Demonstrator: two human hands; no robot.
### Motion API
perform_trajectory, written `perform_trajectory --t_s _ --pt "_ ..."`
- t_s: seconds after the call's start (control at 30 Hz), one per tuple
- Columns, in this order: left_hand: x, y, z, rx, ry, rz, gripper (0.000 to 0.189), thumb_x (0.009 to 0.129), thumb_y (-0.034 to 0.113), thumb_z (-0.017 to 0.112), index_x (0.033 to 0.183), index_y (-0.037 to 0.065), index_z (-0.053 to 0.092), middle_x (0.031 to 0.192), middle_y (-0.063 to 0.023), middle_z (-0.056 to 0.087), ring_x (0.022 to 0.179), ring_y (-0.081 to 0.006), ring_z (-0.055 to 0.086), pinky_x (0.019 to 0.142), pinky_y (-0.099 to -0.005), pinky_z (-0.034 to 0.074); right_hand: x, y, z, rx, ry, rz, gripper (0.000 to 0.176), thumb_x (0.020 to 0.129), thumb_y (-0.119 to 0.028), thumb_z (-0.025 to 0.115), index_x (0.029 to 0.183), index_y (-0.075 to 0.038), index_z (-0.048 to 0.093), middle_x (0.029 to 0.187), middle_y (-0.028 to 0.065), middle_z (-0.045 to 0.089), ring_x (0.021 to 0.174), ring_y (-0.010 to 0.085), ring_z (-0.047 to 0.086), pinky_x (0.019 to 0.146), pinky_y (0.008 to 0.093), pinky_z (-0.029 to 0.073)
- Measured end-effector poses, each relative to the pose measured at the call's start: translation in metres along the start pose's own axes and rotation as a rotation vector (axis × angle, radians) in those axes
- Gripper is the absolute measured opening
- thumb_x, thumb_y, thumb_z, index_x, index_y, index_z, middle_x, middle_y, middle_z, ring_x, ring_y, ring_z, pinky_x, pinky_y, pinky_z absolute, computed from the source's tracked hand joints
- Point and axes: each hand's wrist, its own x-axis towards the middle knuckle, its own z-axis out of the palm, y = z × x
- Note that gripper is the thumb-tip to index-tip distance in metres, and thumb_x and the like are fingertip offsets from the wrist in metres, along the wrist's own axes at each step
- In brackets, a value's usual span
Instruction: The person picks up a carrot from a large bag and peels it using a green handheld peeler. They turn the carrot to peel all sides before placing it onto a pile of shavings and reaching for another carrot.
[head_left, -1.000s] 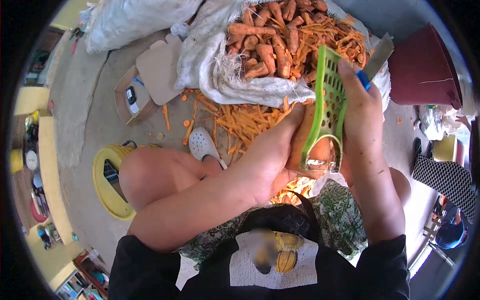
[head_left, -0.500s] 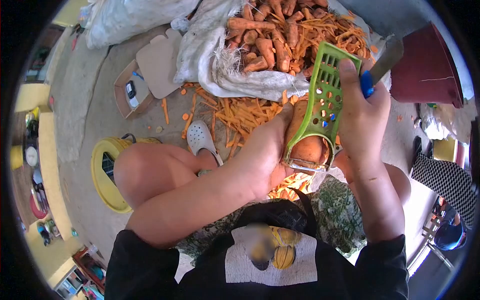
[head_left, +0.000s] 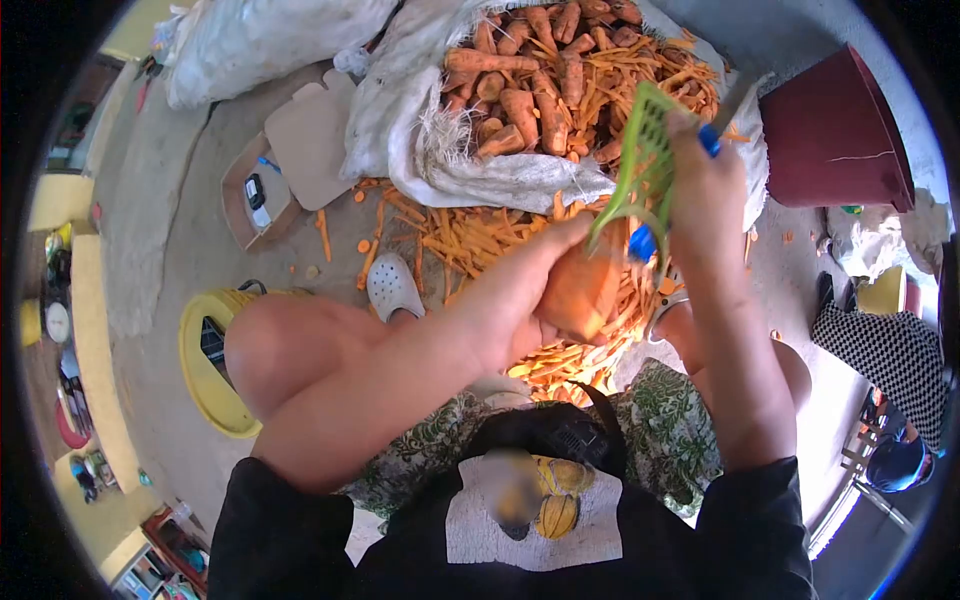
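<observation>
My left hand is wrapped round a thick, partly peeled carrot with a flat cut face. Just above it, my right hand grips a green plastic peeler, tilted edge-on. The same hand also holds a blue-handled knife, whose blade points up and away. Below both hands, orange carrot peelings lie heaped between my feet. Beyond them, an open white sack bears many carrots along with more peelings.
A maroon bucket stands at right of the sack. On the left are an open cardboard box with small items inside and a yellow bucket beside my knee. A full white sack lies behind. Another person is at far right.
The peeler has lifted off the carrot and turned from face-on to edge-on. The carrot has tipped, so its cut end now shows below the peeler.
</observation>
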Motion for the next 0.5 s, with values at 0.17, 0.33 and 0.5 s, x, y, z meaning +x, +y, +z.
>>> perform_trajectory --t_s 0.17,0.33,0.5 --pt "0.005 -0.004 0.003 -0.017 0.017 0.042 0.039 0.089 0.039 0.038 0.110 0.006 0.046 0.096 -0.0095 0.059 0.079 -0.0209 0.061 0.055 -0.0371 0.053 -0.036 -0.006 0.009 -0.170 -0.102 -0.115 0.026 0.086 -0.021 0.052 0.072 0.001 0.051 0.051 0.0076 0.045 0.046 0.0121 0.040 0.044 0.0299 0.034" --pt "0.006 -0.010 -0.009 0.100 0.099 0.026 0.041 0.091 0.039 0.034 0.107 0.004 0.048 0.094 -0.0097 0.059 0.078 -0.0204 0.061 0.057 -0.0362 0.052 -0.020 0.010 0.005 -0.243 0.078 -0.279 0.027 0.086 -0.019 0.050 0.071 0.002 0.050 0.051 0.0096 0.044 0.046 0.0152 0.039 0.046 0.0316 0.034" --pt "-0.010 -0.009 -0.005 0.184 -0.156 -0.105 0.046 0.089 0.042 0.039 0.111 0.002 0.046 0.098 -0.0112 0.057 0.085 -0.0229 0.059 0.072 -0.0403 0.051 0.037 0.026 -0.028 -0.091 0.201 -0.112 0.031 0.087 -0.024 0.049 0.069 0.002 0.050 0.051 0.0049 0.044 0.045 0.0116 0.037 0.044 0.0295 0.032"
